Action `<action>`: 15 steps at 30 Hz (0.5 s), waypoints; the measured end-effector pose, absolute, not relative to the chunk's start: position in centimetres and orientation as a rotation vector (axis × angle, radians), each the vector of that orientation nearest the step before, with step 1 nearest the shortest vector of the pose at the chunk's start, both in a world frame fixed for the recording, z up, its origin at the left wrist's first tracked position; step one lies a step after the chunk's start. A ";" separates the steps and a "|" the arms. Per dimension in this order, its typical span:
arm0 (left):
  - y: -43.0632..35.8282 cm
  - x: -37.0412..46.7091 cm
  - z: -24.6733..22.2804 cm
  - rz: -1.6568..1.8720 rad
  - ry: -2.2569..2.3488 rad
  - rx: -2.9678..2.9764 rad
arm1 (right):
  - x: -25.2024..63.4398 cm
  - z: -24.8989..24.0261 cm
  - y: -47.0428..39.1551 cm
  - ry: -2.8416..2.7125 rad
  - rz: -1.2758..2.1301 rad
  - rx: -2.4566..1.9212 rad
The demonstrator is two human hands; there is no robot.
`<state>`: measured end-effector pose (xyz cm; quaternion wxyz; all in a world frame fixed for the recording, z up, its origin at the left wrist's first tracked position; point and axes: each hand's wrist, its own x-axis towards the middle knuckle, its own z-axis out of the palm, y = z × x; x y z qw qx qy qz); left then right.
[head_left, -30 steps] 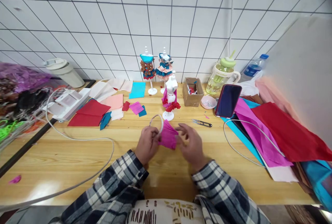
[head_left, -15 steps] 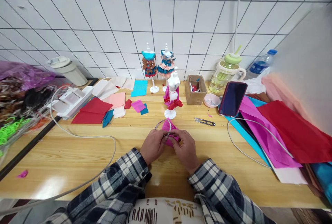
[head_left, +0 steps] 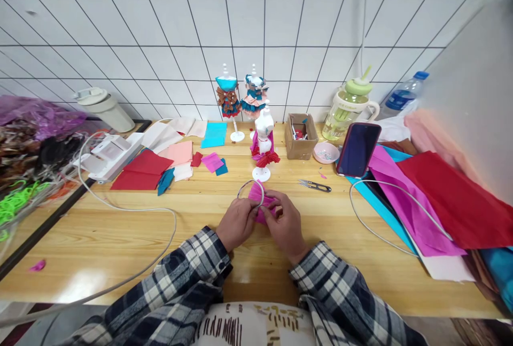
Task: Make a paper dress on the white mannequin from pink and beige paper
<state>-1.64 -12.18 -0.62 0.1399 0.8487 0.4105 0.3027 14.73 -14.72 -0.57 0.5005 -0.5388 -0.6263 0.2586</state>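
In the head view a thin pale hoop (head_left: 251,181) rises from the fingers of my left hand (head_left: 236,223), which are closed around its lower part. Magenta cloth (head_left: 255,190) lies gathered behind and inside the hoop. My right hand (head_left: 285,227) pinches this cloth at its right side, fingertips close to the left ones. The fingers hide where hoop and cloth meet. Just beyond stands a small white dress form (head_left: 264,127) with magenta and red cloth around it. Thread snips (head_left: 315,185) lie to the right of my hands.
Two dressed mini forms (head_left: 227,94) stand by the tiled wall. Cardboard box (head_left: 300,145), pink dish (head_left: 326,152), phone (head_left: 358,149) and green-lidded bottle (head_left: 350,108) sit back right. Red cloth (head_left: 457,196) is piled right. Cloth scraps (head_left: 212,162) and a cable (head_left: 132,210) lie left.
The right fingers have shifted slightly on the magenta cloth, and the hoop stands a little more open above the left hand. The whole view has shifted slightly.
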 end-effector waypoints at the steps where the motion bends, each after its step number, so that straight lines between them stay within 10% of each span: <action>1: -12.2 -1.7 -0.5 0.872 1.179 2.452 | 14.8 -0.5 -14.7 -1.528 0.605 -1.307; 15: -10.7 -5.0 -1.3 1.334 1.366 1.782 | 14.9 -0.3 -14.7 -1.140 1.128 -1.013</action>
